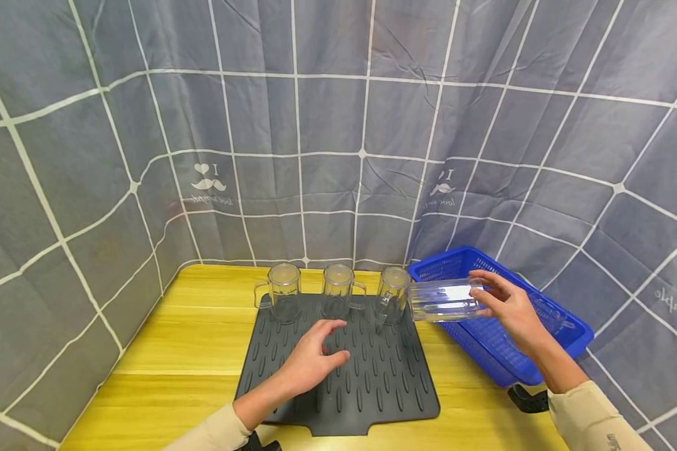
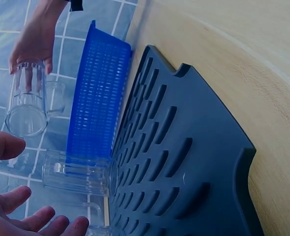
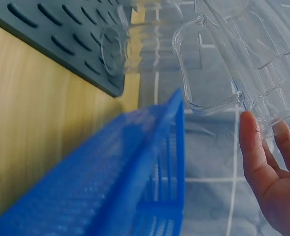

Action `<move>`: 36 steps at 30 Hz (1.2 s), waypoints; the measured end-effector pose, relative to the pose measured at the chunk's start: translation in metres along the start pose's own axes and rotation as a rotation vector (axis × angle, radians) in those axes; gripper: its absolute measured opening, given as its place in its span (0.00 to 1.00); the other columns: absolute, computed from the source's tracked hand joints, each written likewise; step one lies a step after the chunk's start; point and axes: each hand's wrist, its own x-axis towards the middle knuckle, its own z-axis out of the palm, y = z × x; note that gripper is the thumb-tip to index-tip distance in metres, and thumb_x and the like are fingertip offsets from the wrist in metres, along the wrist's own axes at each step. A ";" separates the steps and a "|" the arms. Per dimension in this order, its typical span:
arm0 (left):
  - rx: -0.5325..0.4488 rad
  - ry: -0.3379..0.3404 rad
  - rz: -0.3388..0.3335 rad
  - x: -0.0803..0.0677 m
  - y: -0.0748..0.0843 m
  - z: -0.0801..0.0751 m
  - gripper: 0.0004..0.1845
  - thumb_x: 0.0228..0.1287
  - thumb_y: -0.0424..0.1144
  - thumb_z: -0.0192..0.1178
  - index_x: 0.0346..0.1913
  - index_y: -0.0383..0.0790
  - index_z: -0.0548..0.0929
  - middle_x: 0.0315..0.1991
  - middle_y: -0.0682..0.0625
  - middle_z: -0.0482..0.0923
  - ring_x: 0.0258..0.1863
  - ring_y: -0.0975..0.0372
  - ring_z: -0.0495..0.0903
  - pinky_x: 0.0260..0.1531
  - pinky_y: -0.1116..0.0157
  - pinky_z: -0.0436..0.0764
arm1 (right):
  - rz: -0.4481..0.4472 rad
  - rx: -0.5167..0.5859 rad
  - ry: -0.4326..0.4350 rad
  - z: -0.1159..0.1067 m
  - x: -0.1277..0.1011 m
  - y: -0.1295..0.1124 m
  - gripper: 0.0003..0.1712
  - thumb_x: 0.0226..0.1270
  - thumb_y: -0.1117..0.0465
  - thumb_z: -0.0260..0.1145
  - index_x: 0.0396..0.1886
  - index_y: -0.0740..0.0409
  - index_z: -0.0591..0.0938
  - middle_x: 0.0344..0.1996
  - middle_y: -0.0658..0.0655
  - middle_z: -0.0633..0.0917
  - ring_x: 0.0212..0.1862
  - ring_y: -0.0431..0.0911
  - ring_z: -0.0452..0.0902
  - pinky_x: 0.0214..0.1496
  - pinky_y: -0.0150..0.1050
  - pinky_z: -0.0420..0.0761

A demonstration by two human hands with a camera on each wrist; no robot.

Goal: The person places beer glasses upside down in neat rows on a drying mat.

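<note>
The right hand (image 1: 508, 307) grips a clear mug (image 1: 444, 300), fingers curled round its base end, holding it on its side in the air just right of the mat (image 1: 372, 382) and above the near-left rim of the blue basket (image 1: 488, 341). The mug's mouth points toward the mat; its handle hangs downward in the right wrist view. The left hand (image 1: 313, 360) rests flat on the middle of the mat with fingers spread and relaxed, holding nothing. Three more clear mugs stand in a row along the mat's far edge: left mug (image 1: 282, 291), middle mug (image 1: 338, 289), right mug (image 1: 393, 293), the last just beside the held mug's mouth. The mat lies on a yellow wooden table (image 1: 192, 332). Behind the mat hangs a grey grid-patterned cloth (image 1: 327, 125) printed with a moustache and small script reading "love simple", shown mirrored; "simple" shows again on the cloth right of the basket
</note>
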 end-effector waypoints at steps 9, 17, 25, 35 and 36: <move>0.000 0.000 0.009 0.001 0.002 -0.002 0.29 0.67 0.48 0.64 0.70 0.48 0.72 0.68 0.47 0.69 0.60 0.51 0.74 0.45 0.55 0.78 | 0.015 0.069 -0.027 0.023 0.001 0.005 0.24 0.77 0.59 0.61 0.68 0.60 0.74 0.54 0.40 0.79 0.45 0.33 0.81 0.40 0.35 0.86; -0.003 -0.002 0.000 0.000 0.003 0.000 0.30 0.68 0.49 0.63 0.71 0.49 0.71 0.67 0.47 0.70 0.64 0.52 0.72 0.48 0.54 0.79 | 0.072 0.131 -0.037 0.047 -0.002 0.013 0.26 0.76 0.56 0.62 0.68 0.60 0.73 0.56 0.50 0.78 0.46 0.37 0.82 0.41 0.38 0.87; -0.020 0.008 -0.003 -0.001 0.001 0.002 0.32 0.67 0.49 0.64 0.72 0.48 0.69 0.67 0.48 0.70 0.66 0.52 0.71 0.52 0.55 0.79 | 0.118 0.111 -0.039 0.070 -0.008 0.015 0.27 0.75 0.54 0.64 0.69 0.59 0.73 0.63 0.61 0.75 0.51 0.33 0.79 0.41 0.41 0.86; -0.117 0.017 -0.011 -0.001 -0.003 0.003 0.38 0.68 0.52 0.64 0.76 0.46 0.62 0.69 0.46 0.69 0.68 0.50 0.69 0.57 0.50 0.78 | 0.196 0.198 -0.019 0.096 -0.011 0.014 0.28 0.73 0.56 0.66 0.68 0.62 0.74 0.61 0.63 0.76 0.51 0.35 0.78 0.40 0.40 0.84; -0.128 0.021 -0.007 -0.001 -0.003 0.003 0.39 0.68 0.53 0.65 0.76 0.46 0.62 0.69 0.46 0.69 0.68 0.50 0.69 0.57 0.50 0.78 | 0.197 0.209 -0.021 0.097 -0.011 0.015 0.28 0.73 0.56 0.65 0.68 0.62 0.73 0.61 0.64 0.76 0.51 0.36 0.78 0.40 0.40 0.85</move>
